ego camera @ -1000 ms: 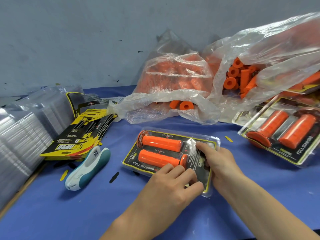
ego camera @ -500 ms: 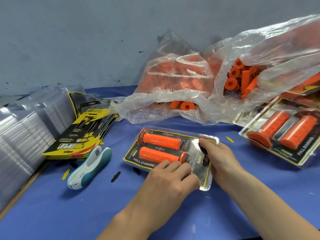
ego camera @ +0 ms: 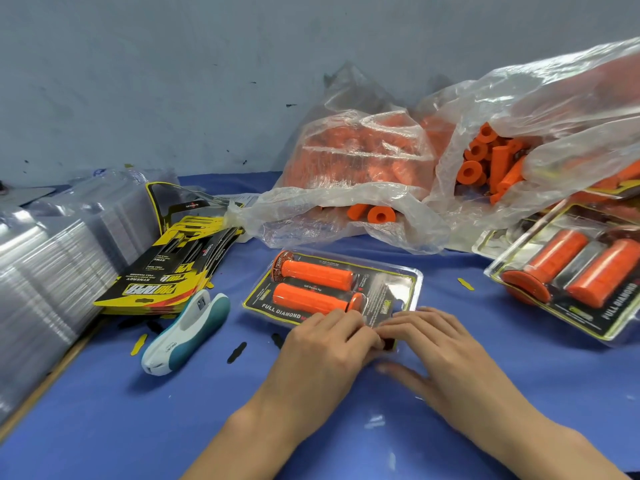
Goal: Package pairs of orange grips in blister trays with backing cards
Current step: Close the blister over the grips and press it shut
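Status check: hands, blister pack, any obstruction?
Both hands, left and right, press blister pack near edge. Two orange grips seated inside. Stapler lies clear, left.

Both hands, left hand (ego camera: 320, 344) and right hand (ego camera: 440, 348), press the near edge of a blister pack (ego camera: 332, 289) holding two orange grips (ego camera: 313, 271) on a blue bench (ego camera: 104, 410).
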